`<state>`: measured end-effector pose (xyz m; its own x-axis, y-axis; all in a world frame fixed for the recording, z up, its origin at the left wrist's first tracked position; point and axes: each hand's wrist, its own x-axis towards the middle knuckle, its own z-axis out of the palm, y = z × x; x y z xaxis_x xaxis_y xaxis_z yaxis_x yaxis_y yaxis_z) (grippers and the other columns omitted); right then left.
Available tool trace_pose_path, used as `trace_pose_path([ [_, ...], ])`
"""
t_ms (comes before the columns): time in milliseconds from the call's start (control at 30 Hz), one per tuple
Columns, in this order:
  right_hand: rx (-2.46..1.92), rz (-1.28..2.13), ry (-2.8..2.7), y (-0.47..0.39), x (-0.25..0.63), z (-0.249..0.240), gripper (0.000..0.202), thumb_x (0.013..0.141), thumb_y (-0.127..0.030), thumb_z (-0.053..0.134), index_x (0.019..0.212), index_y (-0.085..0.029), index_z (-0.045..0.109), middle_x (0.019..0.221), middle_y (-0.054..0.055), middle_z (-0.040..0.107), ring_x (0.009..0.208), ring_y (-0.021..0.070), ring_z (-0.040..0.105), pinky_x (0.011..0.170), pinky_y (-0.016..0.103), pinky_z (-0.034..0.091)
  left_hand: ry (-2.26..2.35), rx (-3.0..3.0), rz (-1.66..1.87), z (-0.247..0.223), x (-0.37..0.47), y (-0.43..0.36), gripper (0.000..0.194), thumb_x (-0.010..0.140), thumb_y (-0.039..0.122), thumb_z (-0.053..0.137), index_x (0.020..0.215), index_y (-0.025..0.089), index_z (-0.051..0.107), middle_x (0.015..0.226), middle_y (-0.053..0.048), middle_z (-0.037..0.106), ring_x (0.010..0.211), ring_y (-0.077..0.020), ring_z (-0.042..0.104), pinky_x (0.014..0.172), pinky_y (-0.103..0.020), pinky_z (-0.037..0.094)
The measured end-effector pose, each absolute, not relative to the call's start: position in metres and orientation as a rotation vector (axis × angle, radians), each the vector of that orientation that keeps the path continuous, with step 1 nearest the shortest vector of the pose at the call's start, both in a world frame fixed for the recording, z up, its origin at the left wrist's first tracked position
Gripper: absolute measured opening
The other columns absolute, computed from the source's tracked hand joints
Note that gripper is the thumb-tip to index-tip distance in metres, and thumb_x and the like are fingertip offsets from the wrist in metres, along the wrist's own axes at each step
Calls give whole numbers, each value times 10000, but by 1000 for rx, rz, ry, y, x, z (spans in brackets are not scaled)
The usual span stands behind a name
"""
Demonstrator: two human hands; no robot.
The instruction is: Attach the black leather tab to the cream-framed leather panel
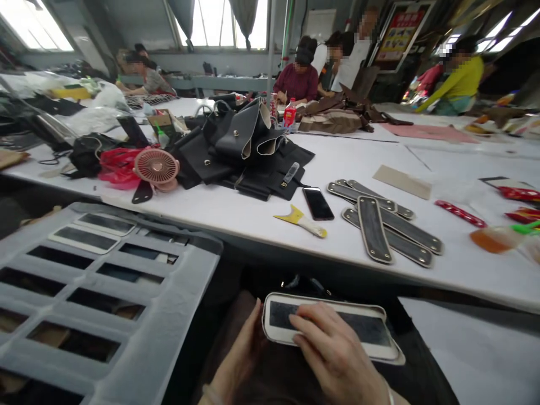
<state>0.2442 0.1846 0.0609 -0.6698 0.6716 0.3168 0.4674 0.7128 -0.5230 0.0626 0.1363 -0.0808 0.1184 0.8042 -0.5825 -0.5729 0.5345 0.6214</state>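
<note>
An oblong panel (363, 326), with a dark centre, a wide white border and rounded corners, lies over dark material at my lap. Its right end shows a second layer slightly out of line. My left hand (242, 354) grips the panel's left end, with most fingers hidden beneath. My right hand (337, 351) rests across the panel, its bent fingertips pressed together on the dark centre. Whether something small is under those fingertips, I cannot tell. Two similar white-bordered panels (82, 240) lie on a grey slotted board (139, 337) to the left.
Across the white table (261, 230) lie several riveted leather strips (374, 229), a phone (318, 203), a yellow scraper-like tool (301, 220), a pink fan (157, 167) and piled black leather pieces (240, 146). The table's front edge runs just beyond my hands. People work farther back.
</note>
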Motion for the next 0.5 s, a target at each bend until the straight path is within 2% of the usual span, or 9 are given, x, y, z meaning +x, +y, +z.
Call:
trace_pose_path([
  [167, -1085, 747, -2633, 189, 204, 54, 336, 841, -75, 541, 1141, -206, 621, 1118, 101, 623, 984, 281, 571, 853, 458, 500, 815, -12, 1256, -81, 88, 145, 501, 836, 631, 573, 997, 182, 725, 1025, -60, 740, 1050, -247, 656, 956, -309, 482],
  [300, -1185, 822, -2680, 195, 201, 54, 351, 813, -65, 559, 1126, -211, 624, 1126, 98, 607, 1011, 279, 557, 885, 462, 492, 705, -135, 1301, -78, 90, 152, 417, 824, 546, 655, 910, 147, 739, 943, -67, 752, 914, -226, 686, 894, -304, 504],
  [500, -1221, 861, -2743, 196, 197, 54, 296, 831, -73, 578, 1090, -205, 635, 1134, 97, 594, 1022, 279, 554, 902, 469, 486, 650, -223, 1336, -85, 86, 138, 287, 869, 408, 654, 971, 158, 753, 985, -58, 763, 971, -223, 689, 872, -287, 518],
])
